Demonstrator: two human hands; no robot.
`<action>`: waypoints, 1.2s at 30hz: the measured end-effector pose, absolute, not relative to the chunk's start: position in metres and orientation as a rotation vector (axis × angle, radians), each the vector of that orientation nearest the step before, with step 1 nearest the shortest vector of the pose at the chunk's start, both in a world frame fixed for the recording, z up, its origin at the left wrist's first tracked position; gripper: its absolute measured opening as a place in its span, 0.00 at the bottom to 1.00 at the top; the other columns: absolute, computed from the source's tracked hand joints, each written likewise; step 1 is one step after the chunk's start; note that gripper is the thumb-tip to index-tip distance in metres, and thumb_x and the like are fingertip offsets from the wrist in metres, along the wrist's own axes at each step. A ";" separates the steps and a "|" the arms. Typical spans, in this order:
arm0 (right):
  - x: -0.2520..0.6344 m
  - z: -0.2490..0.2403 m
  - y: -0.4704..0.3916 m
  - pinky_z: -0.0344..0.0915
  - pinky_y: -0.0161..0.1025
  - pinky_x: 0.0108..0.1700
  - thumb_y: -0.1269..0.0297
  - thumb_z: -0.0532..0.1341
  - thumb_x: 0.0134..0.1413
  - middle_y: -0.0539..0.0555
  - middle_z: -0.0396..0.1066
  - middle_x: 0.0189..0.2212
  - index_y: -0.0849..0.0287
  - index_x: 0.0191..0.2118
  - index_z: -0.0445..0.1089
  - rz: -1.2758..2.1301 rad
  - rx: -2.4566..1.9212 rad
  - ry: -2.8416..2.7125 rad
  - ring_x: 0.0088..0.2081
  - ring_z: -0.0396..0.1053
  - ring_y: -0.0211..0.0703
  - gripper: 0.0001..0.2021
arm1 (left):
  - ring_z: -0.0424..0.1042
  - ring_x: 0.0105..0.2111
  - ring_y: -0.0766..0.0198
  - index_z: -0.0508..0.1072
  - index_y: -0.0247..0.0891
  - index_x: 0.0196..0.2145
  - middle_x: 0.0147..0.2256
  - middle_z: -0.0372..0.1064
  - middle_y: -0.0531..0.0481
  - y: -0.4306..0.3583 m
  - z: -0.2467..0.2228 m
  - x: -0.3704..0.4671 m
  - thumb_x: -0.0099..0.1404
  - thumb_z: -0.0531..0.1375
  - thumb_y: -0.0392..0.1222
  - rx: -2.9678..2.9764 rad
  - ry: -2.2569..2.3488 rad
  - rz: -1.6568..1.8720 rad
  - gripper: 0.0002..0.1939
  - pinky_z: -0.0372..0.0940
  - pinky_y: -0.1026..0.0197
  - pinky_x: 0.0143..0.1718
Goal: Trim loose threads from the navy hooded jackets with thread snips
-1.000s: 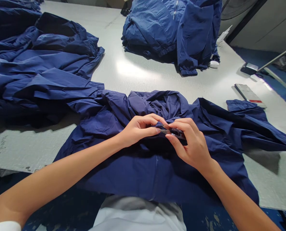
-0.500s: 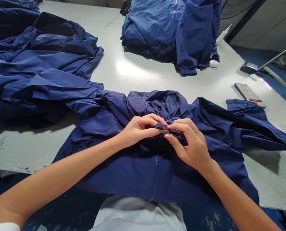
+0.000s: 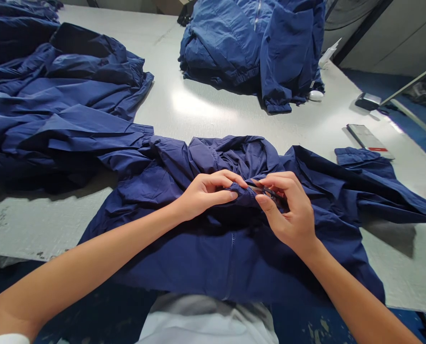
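A navy blue jacket lies spread out in front of me, its hood bunched at the top and one sleeve stretched to the right. My left hand pinches a fold of the jacket near the neckline between thumb and fingers. Small thread snips are in my right hand, their pointed metal blades reaching left to the pinched fabric edge. My right palm and fingers hide most of the handle. Both hands are close together above the jacket's middle.
More navy jackets are heaped at the left, and a stack of blue jackets stands at the back. On the white table's right side lie a flat box with a red mark, a white rounded object and a dark clamp-like piece.
My right hand has drawn a little to the right with the snips, and their blades have shifted away from my left fingertips. The left hand keeps its pinch almost in place.
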State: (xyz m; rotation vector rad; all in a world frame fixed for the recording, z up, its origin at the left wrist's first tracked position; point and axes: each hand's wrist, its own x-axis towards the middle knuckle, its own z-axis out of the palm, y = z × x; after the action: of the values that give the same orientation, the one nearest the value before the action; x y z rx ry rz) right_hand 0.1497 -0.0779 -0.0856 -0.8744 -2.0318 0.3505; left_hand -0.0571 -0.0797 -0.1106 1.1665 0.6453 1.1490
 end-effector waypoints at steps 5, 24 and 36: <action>0.151 -0.086 -0.078 0.65 0.37 0.33 0.67 0.63 0.59 0.54 0.69 0.39 0.55 0.45 0.67 0.353 -0.846 -2.070 0.36 0.66 0.41 0.09 | 0.69 0.47 0.59 0.79 0.37 0.28 0.47 0.70 0.45 -0.079 -0.111 -0.058 0.59 0.68 0.39 1.165 0.643 1.154 0.04 0.64 0.59 0.47; 0.149 -0.086 -0.080 0.67 0.36 0.32 0.56 0.60 0.63 0.53 0.66 0.35 0.55 0.48 0.68 0.403 -0.776 -2.163 0.33 0.67 0.40 0.12 | 0.63 0.33 0.67 0.78 0.35 0.29 0.31 0.63 0.51 -0.078 -0.113 -0.056 0.58 0.68 0.41 1.251 0.656 1.150 0.07 0.58 0.62 0.35; 0.153 -0.080 -0.078 0.65 0.32 0.28 0.70 0.63 0.58 0.50 0.68 0.32 0.56 0.40 0.71 0.347 -0.783 -2.240 0.28 0.67 0.34 0.05 | 0.62 0.34 0.65 0.74 0.35 0.29 0.31 0.62 0.50 -0.080 -0.118 -0.056 0.60 0.67 0.42 1.449 0.695 1.155 0.09 0.58 0.60 0.37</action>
State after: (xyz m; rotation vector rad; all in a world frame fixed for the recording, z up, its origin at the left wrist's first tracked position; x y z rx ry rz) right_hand 0.1526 -0.0778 -0.0797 -0.7825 -2.2403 0.3473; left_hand -0.0559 -0.0797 -0.1180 1.4489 0.6946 1.1548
